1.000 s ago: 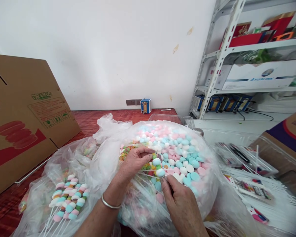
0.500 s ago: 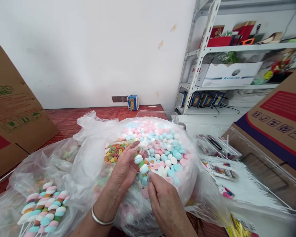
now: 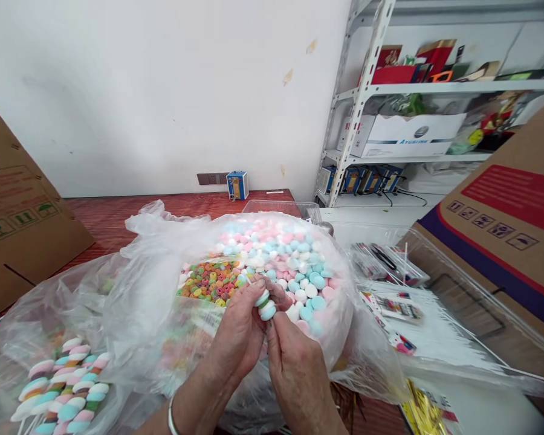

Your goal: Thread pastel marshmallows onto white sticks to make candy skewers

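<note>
A small marshmallow skewer (image 3: 266, 307), stacked with blue, white and green candy pieces, is held between both hands over the big bag of candy. My left hand (image 3: 240, 323), a silver bangle at its wrist, has its fingers wrapped about the stack. Just below, my right hand (image 3: 294, 362) pinches the lower end, where the stick is mostly hidden by the fingers. Under the hands, pink, white and blue marshmallows (image 3: 315, 290) fill the plastic bag (image 3: 344, 338). Fruit-coloured candy rings (image 3: 208, 281) lie beside them on the left.
Finished marshmallow skewers (image 3: 70, 386) lie on plastic at lower left. White sticks (image 3: 453, 338) and packets are in a clear tray at right. Cardboard boxes (image 3: 22, 223) flank both sides. Gold twist ties (image 3: 421, 411) sit at lower right. Metal shelving (image 3: 358, 121) stands behind.
My left hand has gone from spread fingers to closed around the candy stack. My right hand stays pinched at its lower end. The whole view has shifted slightly.
</note>
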`<act>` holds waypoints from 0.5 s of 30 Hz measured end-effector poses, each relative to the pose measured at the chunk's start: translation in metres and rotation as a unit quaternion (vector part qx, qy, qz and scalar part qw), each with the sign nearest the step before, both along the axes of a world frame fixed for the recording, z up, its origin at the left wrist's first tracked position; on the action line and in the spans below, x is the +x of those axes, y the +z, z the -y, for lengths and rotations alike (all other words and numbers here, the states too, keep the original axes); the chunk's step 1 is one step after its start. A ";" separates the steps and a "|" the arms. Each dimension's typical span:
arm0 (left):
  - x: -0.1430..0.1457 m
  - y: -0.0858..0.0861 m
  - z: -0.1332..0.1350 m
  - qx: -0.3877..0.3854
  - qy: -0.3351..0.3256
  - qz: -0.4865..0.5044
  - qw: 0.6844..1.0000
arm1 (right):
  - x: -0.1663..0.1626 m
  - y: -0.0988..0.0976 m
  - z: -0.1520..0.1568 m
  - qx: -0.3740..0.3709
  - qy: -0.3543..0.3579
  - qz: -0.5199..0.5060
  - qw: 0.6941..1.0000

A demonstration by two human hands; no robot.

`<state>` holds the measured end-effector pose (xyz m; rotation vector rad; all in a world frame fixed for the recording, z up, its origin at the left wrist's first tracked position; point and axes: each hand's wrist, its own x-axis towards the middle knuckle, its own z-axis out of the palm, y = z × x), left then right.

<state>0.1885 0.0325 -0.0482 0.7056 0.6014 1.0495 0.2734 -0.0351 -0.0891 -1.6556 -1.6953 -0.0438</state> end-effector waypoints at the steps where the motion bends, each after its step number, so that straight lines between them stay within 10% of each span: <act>1: 0.001 -0.001 0.001 0.014 0.001 -0.010 1.000 | -0.001 -0.001 -0.001 -0.004 0.001 -0.005 1.000; 11: 0.011 -0.006 -0.009 0.117 0.023 -0.088 0.989 | 0.048 0.021 -0.017 -0.040 -0.049 -0.065 0.996; 15: 0.008 -0.009 -0.029 0.284 0.040 -0.319 0.904 | 0.084 0.031 -0.020 -0.115 -0.203 0.056 0.971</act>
